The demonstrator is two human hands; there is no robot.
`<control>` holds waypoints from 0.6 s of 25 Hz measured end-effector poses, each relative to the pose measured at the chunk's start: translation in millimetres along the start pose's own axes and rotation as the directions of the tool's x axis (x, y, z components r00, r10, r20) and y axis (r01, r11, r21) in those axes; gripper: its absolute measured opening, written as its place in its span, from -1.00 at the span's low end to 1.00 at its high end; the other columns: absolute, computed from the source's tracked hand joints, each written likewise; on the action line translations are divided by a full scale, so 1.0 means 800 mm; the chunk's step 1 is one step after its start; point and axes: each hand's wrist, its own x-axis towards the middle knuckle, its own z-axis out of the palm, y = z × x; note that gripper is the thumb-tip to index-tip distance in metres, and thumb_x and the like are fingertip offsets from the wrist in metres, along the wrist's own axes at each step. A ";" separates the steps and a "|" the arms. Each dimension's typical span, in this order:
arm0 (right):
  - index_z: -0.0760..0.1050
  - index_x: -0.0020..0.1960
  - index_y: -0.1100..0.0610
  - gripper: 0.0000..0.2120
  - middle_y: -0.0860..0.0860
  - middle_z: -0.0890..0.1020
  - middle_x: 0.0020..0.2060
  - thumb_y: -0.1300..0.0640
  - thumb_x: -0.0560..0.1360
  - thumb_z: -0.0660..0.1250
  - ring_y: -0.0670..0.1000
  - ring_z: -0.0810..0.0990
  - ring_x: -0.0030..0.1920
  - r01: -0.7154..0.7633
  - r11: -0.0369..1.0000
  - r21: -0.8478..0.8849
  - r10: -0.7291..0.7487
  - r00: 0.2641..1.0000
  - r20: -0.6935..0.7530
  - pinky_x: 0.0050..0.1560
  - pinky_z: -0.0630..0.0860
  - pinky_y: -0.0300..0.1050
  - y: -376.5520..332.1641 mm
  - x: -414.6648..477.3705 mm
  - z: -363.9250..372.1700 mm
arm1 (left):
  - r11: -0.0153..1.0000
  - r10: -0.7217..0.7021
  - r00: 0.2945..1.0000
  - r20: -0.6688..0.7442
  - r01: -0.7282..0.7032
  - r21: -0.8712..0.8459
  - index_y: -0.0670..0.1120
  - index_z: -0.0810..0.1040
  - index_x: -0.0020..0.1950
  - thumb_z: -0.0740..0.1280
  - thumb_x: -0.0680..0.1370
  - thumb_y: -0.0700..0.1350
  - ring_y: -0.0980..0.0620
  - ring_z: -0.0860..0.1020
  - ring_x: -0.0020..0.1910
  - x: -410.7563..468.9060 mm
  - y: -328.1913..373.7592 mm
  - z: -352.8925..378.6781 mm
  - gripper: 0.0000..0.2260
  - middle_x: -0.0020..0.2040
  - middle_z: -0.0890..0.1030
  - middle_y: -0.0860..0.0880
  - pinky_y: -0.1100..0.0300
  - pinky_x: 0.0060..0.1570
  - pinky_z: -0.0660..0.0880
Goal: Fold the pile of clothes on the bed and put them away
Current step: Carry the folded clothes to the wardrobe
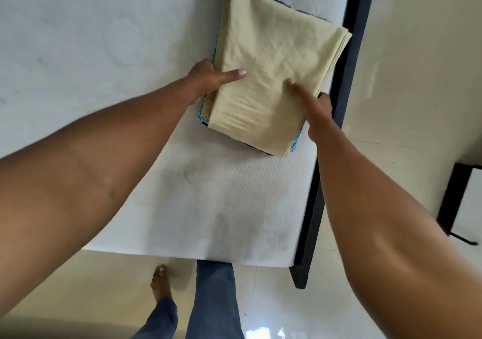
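Two hands are gripping a folded stack (pixel 273 83) on the bed.
The stack is lying on a white quilted mattress (pixel 104 38), with the black straight-edged frame (pixel 347 59) just to its right. A pale yellow cloth (pixel 273 38), soft, creased and folded into a long rectangle, is topping it; a blue striped piece (pixel 297 140) and a dark piece (pixel 284 2) are peeking out beneath. The left hand (pixel 206 78) is clasping the stack's left edge, thumb lying flat on top, fingers hidden underneath. The right hand (pixel 317 109) is pinching the stack's right edge, thumb on top. Below the stack, past the mattress end, jeans (pixel 214 299) and a bare foot (pixel 160 284) are standing on glossy cream floor (pixel 287 312).
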 end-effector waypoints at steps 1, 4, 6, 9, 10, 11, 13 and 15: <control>0.61 0.20 0.13 -0.46 0.01 0.76 0.03 -0.12 0.36 0.65 -0.01 0.76 -0.04 -0.023 0.996 0.087 0.018 0.999 0.051 -0.10 0.68 -0.12 -0.003 0.006 -0.001 | 0.997 -0.011 1.000 0.010 0.012 -0.074 -0.14 0.41 0.51 0.59 0.04 0.51 -0.06 0.54 0.37 0.006 0.002 0.002 0.20 0.41 0.56 -0.06 -0.08 0.40 0.47; 0.63 0.29 0.16 -0.51 0.09 0.74 0.15 -0.03 0.45 0.59 0.09 0.73 0.16 -0.074 0.965 0.253 0.023 0.980 0.198 0.20 0.64 0.04 -0.004 0.021 -0.009 | 0.959 0.004 0.994 0.106 0.026 -0.281 -0.14 0.55 0.37 0.72 0.08 0.27 -0.01 0.70 0.12 0.012 0.012 0.008 -0.02 0.15 0.72 -0.04 -0.03 0.25 0.59; 0.59 0.34 0.17 -0.53 0.14 0.69 0.25 -0.01 0.51 0.52 0.16 0.67 0.26 -0.100 0.947 0.305 0.015 0.962 0.271 0.31 0.58 0.14 -0.001 0.026 -0.006 | 0.933 0.034 0.985 0.171 0.030 -0.359 -0.13 0.62 0.31 0.70 0.24 0.15 -0.04 0.72 0.07 0.013 0.011 0.010 -0.27 0.10 0.74 -0.06 -0.01 0.19 0.62; 0.62 0.30 0.15 -0.62 0.14 0.70 0.20 0.06 0.53 0.47 0.19 0.69 0.22 -0.147 0.945 0.291 0.046 0.944 0.326 0.28 0.60 0.20 0.008 0.019 0.003 | 0.918 0.040 0.955 0.294 0.081 -0.387 -0.11 0.64 0.31 0.58 0.42 0.05 -0.09 0.70 0.15 0.002 0.009 0.008 -0.50 0.15 0.73 -0.10 -0.03 0.21 0.61; 0.63 0.29 0.15 -0.63 0.14 0.71 0.18 0.08 0.51 0.47 0.20 0.69 0.21 -0.162 0.947 0.277 0.067 0.944 0.323 0.27 0.61 0.21 0.014 0.015 0.006 | 0.919 0.026 0.941 0.338 0.111 -0.379 -0.10 0.63 0.32 0.56 0.45 0.04 -0.11 0.69 0.18 -0.003 0.004 0.006 -0.52 0.18 0.72 -0.11 -0.06 0.24 0.59; 0.64 0.28 0.14 -0.63 0.13 0.72 0.17 0.09 0.50 0.48 0.21 0.68 0.22 -0.176 0.950 0.259 0.090 0.946 0.312 0.26 0.61 0.21 0.021 0.009 0.010 | 0.918 0.011 0.927 0.376 0.139 -0.371 -0.10 0.62 0.33 0.53 0.47 0.03 -0.11 0.68 0.19 -0.009 -0.005 0.003 -0.54 0.20 0.71 -0.11 -0.07 0.26 0.57; 0.63 0.30 0.15 -0.58 0.15 0.71 0.19 0.10 0.46 0.51 0.24 0.66 0.25 -0.220 0.949 0.227 0.148 0.943 0.297 0.27 0.60 0.23 0.047 -0.011 0.018 | 0.910 -0.029 0.909 0.416 0.197 -0.365 -0.10 0.61 0.34 0.50 0.50 0.00 -0.11 0.67 0.21 -0.029 -0.035 -0.002 -0.56 0.21 0.70 -0.11 -0.08 0.31 0.54; 0.63 0.32 0.17 -0.52 0.17 0.71 0.20 0.10 0.42 0.55 0.25 0.65 0.27 -0.283 0.935 0.213 0.209 0.926 0.316 0.29 0.59 0.24 0.076 -0.046 0.025 | 0.889 -0.063 0.901 0.429 0.245 -0.386 -0.11 0.60 0.34 0.50 0.49 -0.02 -0.12 0.66 0.23 -0.059 -0.075 -0.005 -0.56 0.22 0.70 -0.11 -0.09 0.36 0.50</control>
